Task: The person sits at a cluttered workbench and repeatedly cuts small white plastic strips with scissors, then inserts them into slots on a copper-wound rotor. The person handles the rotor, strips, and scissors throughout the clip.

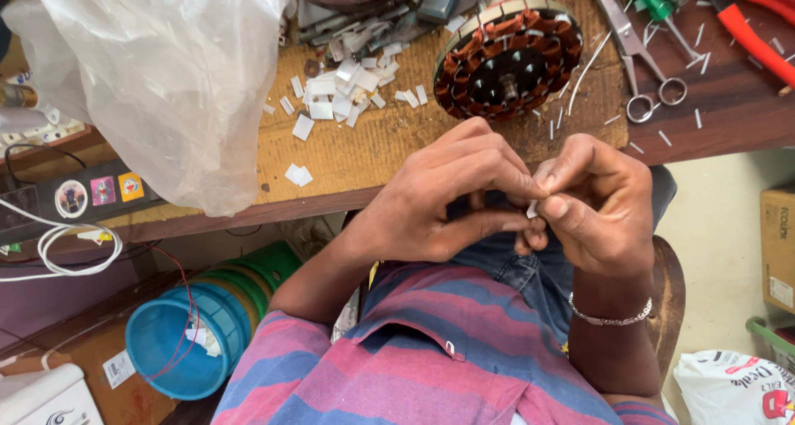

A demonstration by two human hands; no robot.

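Your left hand (443, 197) and your right hand (596, 205) meet over your lap, just below the edge of the workbench (373, 143). Between their fingertips you pinch a small white paper slip (532, 209); both hands are narrowed down on it, thumbs and forefingers pressed close, the other fingers curled in. A metal bracelet (610, 316) sits on your right wrist.

At twelve o'clock from the hands, on the bench, lies a round motor stator (507, 60) with copper-coloured windings, near the bench edge and apart from your fingers. At eleven o'clock a scatter of cut white paper pieces (344, 89) lies on the bench top, with a lone pair of pieces (299, 175) nearer the edge at nine o'clock. At one o'clock lie scissors (638, 52), and beyond them, at two o'clock, red-handled pliers (758, 36).

A large translucent plastic bag (166, 77) fills the ten o'clock side and hangs over the bench edge. Under it at nine o'clock is a dark power strip (58, 205) with a looped white cable (79, 255). At eight o'clock, down by the floor, stands a stack of blue and green plastic baskets (199, 334). At four o'clock a white printed bag (733, 388) lies on the floor, and a cardboard box (777, 247) is at three o'clock.
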